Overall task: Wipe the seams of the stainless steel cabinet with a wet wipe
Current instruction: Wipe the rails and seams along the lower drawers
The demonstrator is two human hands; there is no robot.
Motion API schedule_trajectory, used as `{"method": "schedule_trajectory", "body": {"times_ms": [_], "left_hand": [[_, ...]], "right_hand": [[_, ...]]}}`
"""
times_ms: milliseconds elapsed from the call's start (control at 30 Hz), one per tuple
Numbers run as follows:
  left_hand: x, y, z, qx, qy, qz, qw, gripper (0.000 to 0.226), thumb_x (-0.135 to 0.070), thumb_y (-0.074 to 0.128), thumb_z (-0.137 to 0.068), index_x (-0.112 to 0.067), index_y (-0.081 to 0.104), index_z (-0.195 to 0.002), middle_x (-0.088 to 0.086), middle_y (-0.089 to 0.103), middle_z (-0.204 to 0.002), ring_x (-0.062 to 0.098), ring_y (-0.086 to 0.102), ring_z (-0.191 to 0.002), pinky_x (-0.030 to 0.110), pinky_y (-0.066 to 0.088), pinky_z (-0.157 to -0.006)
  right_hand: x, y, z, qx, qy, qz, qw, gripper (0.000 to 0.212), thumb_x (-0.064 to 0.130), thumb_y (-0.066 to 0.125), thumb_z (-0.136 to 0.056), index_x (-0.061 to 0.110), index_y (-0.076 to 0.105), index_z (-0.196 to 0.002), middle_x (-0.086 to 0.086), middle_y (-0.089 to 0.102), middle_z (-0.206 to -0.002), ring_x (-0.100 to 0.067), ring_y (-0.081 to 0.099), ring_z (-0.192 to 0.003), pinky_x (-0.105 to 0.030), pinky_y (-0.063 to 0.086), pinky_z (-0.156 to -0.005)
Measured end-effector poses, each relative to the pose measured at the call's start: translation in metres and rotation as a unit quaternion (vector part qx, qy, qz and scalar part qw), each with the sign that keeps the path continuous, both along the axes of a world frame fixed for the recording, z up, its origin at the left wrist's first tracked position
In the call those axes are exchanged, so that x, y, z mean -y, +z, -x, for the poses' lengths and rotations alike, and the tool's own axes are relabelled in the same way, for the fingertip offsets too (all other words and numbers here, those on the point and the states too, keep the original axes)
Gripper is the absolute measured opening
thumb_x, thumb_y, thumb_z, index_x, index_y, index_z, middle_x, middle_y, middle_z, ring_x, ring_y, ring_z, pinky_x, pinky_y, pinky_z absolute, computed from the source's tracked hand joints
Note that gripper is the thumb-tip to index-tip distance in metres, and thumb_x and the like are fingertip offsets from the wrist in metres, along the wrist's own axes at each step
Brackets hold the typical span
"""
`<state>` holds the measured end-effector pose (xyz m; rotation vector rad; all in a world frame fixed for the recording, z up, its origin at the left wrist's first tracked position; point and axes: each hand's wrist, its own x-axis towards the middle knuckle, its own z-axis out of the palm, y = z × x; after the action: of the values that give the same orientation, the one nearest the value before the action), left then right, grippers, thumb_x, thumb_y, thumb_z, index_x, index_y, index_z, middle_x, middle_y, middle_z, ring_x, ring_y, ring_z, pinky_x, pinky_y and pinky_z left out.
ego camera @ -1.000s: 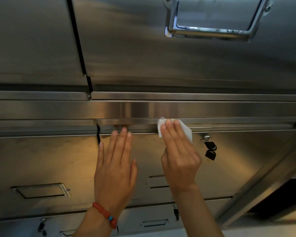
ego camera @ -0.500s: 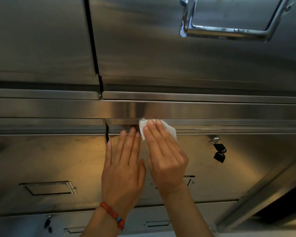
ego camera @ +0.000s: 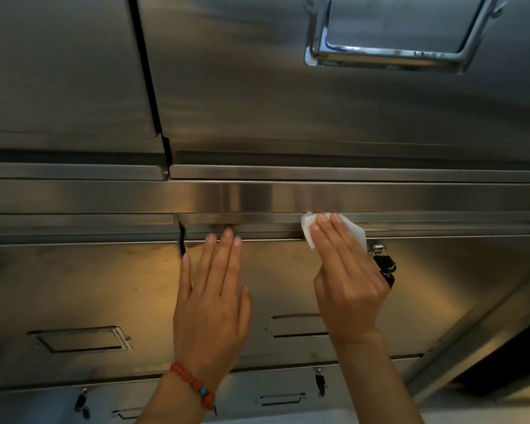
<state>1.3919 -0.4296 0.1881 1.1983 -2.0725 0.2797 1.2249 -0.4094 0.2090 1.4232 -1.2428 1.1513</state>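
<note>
The stainless steel cabinet point(ego camera: 257, 102) fills the view, with a horizontal seam point(ego camera: 257, 231) running along the top edge of a lower door. My right hand point(ego camera: 346, 280) presses a folded white wet wipe point(ego camera: 308, 228) against that seam with straight fingers, just left of the door's lock. My left hand point(ego camera: 211, 298) lies flat on the same door, fingertips just under the seam. A red bead bracelet sits on the left wrist.
Black keys point(ego camera: 386, 267) hang from the lock right beside my right hand. A vertical seam point(ego camera: 181, 240) splits the lower doors left of my left hand. A chrome handle point(ego camera: 389, 53) sits on the upper door. Recessed label holders and smaller locks lie lower down.
My right hand slid the wipe left along the seam toward my left hand, then back right to near the lock. My left hand has stayed flat on the door.
</note>
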Motion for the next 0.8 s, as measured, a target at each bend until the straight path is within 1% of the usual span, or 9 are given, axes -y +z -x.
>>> {"method": "schedule_trajectory", "body": {"times_ms": [200,300,367,500,700,800], "left_hand": [[-0.002,-0.001,0.005,0.0,0.02,0.003,1.0,0.059,-0.026,0.036,-0.086,-0.001,0.038,-0.139,0.012,0.03,-0.147,0.025,0.023,-0.137,0.046,0.011,-0.111],[-0.006,-0.001,0.012,-0.029,0.038,0.002,0.999,0.061,-0.027,0.037,-0.084,0.0,0.039,-0.139,0.014,0.033,-0.147,0.026,0.024,-0.137,0.048,0.013,-0.11],[-0.01,0.0,0.019,-0.044,0.04,0.003,0.998,0.062,-0.027,0.037,-0.084,-0.001,0.036,-0.14,0.013,0.03,-0.148,0.027,0.023,-0.137,0.049,0.014,-0.109],[-0.017,0.006,0.042,-0.04,0.011,0.023,0.999,0.06,-0.026,0.038,-0.085,-0.004,0.031,-0.141,0.013,0.03,-0.148,0.027,0.023,-0.138,0.051,0.016,-0.11],[-0.031,0.01,0.076,-0.035,-0.009,0.014,0.999,0.058,-0.024,0.037,-0.086,-0.007,0.031,-0.141,0.009,0.029,-0.149,0.024,0.021,-0.139,0.05,0.015,-0.11],[-0.035,0.011,0.091,-0.028,-0.016,0.007,0.999,0.058,-0.025,0.037,-0.085,-0.006,0.034,-0.14,0.01,0.03,-0.149,0.024,0.022,-0.139,0.05,0.016,-0.11]], "right_hand": [[-0.008,0.001,0.013,0.003,-0.019,-0.015,1.0,0.025,-0.011,0.067,-0.081,-0.001,0.071,-0.103,-0.013,0.067,-0.111,-0.025,0.064,-0.106,-0.038,0.056,-0.084],[-0.012,0.003,0.017,-0.002,-0.009,-0.015,1.0,0.019,-0.006,0.058,-0.089,-0.001,0.071,-0.101,-0.014,0.068,-0.109,-0.026,0.064,-0.105,-0.038,0.057,-0.082],[-0.015,0.004,0.02,-0.001,-0.005,-0.016,1.0,0.022,-0.003,0.051,-0.095,-0.001,0.071,-0.101,-0.013,0.068,-0.108,-0.027,0.065,-0.104,-0.038,0.057,-0.08],[-0.022,0.003,0.033,-0.005,0.001,-0.023,1.0,0.019,-0.005,0.057,-0.09,-0.002,0.07,-0.103,-0.014,0.067,-0.11,-0.027,0.064,-0.106,-0.039,0.057,-0.082],[-0.034,0.006,0.06,0.002,0.005,-0.027,1.0,0.023,0.003,0.049,-0.097,-0.002,0.07,-0.104,-0.014,0.067,-0.11,-0.028,0.063,-0.106,-0.042,0.058,-0.079],[-0.039,0.007,0.075,-0.001,0.0,-0.028,1.0,0.018,0.0,0.057,-0.092,-0.002,0.069,-0.105,-0.014,0.067,-0.111,-0.029,0.063,-0.107,-0.041,0.057,-0.08]]}}
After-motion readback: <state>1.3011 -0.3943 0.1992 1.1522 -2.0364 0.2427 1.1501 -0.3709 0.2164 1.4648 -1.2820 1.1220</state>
